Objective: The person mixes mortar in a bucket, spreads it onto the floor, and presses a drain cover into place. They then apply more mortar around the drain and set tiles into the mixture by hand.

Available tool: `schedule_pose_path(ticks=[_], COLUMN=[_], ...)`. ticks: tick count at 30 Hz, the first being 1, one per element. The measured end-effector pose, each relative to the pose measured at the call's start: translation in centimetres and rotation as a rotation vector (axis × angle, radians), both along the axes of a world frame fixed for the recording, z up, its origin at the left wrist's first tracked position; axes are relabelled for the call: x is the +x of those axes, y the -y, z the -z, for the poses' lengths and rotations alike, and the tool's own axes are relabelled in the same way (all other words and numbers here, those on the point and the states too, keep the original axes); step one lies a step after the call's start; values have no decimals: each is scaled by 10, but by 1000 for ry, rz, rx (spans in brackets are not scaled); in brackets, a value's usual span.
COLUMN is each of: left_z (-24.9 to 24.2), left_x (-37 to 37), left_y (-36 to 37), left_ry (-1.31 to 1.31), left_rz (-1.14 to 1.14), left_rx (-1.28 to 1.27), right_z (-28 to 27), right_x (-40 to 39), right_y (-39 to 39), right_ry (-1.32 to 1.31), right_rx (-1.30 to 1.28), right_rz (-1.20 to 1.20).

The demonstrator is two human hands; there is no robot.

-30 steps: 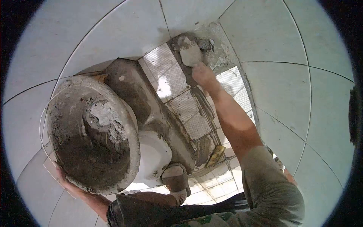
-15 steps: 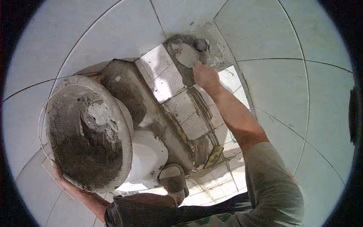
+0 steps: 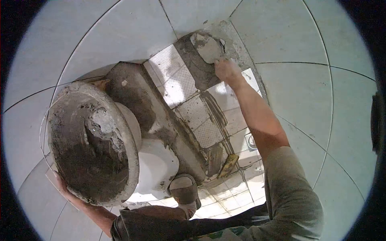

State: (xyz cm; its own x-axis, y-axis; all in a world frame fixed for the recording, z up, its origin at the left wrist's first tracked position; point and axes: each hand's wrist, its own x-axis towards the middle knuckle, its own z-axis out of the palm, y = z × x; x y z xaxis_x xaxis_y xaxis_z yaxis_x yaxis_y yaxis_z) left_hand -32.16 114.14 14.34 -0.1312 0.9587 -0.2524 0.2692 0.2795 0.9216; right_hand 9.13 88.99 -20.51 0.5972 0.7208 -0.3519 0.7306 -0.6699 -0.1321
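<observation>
My right hand [image 3: 228,71] is closed round the handle of a trowel [image 3: 209,50], whose mortar-smeared blade lies over a patch of wet grey mortar [image 3: 197,72] in the floor corner. The handle itself is hidden by my fingers. At the left, a mortar-caked bucket [image 3: 134,160] is tilted toward me, with dark mortar [image 3: 96,160] and a paler lump inside. My left hand [image 3: 62,186] grips the bucket from its lower left side; most of the fingers are hidden behind it.
Textured white floor tiles [image 3: 171,90] border the mortar patch. A grey cement ledge [image 3: 132,92] runs diagonally beside the bucket. On the floor lie a yellowish mortar-stained block [image 3: 229,166] and a round drain [image 3: 251,141]. My shoe [image 3: 183,188] stands near a white rounded object [image 3: 157,164]. Tiled walls [image 3: 293,92] enclose the corner.
The trowel and my right hand have moved to the right, toward the side wall. Dark lumps in the corner now look flattened, and more smoothed mortar shows. The bucket has barely moved.
</observation>
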Motion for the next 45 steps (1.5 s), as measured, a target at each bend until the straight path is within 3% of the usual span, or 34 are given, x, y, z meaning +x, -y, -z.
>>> schedule_pose_path(ticks=[1, 6, 7, 8, 10, 12, 14, 17, 19, 22, 23, 24, 26, 28, 32, 35, 38, 40, 41, 45], left_z=[-1, 4, 7, 8, 5, 6, 11, 5, 7, 12, 12, 9, 3, 3, 9, 9, 2, 4, 5, -1], left_x=[0, -19, -39, -50, -35, -35, -51, -17, -32, -54, -60, -53, -33, -19, -43, -37, -22, -32, -36, -17], left_y=[0, -15, -28, -35, -25, -24, -30, -10, -20, -34, -35, -31, -22, -13, -21, -18, -14, -22, -24, -17], left_ry=[9, 55, -46, -149, -102, -54, -11, -43, -39, -85, -132, -132, -9, -3, -1, -60, -26, -19, -12, -71], left_rz=[-35, -59, -43, -27, -38, -45, -8, 20, 34, 66, 92, 92, 0, -10, 41, -13, 1, 10, 11, -103], left_rx=[-22, -56, -14, 28, -6, -42, 43, 11, -4, 16, 61, 60, -78, -37, 23, 59, -42, -57, -66, -44], right_z=[-2, -35, -33, -14, 35, 35, 11, -60, -76, -99, -93, -82, -66, -50, -26, -23, -59, -103, -105, -97], right_x=[2, 22, 30, 37, 50, 57, 61, 58, 61, 65, 66, 68, 72, 71, 74, 69, 31, 14, 12, 23], right_y=[-1, 2, 3, 8, 22, 27, 27, 21, 19, 31, 38, 43, 44, 44, 41, 48, 62, 47, 41, 36], right_ry=[-182, -274, -336, -339, -225, -198, -165, -291, -801, -886, -887, -552, -209, -117, -149, -186, -493, -1151, -1312, -1441], right_rx=[-11, -63, -94, -96, -5, 41, 87, 26, 100, 143, 135, 109, 94, -77, -88, -151, 114, 264, 391, 486], right_rz=[252, 322, 344, 343, 186, 172, 159, 125, 705, 905, 904, 569, 229, 240, 333, 240, 592, 1033, 1194, 1213])
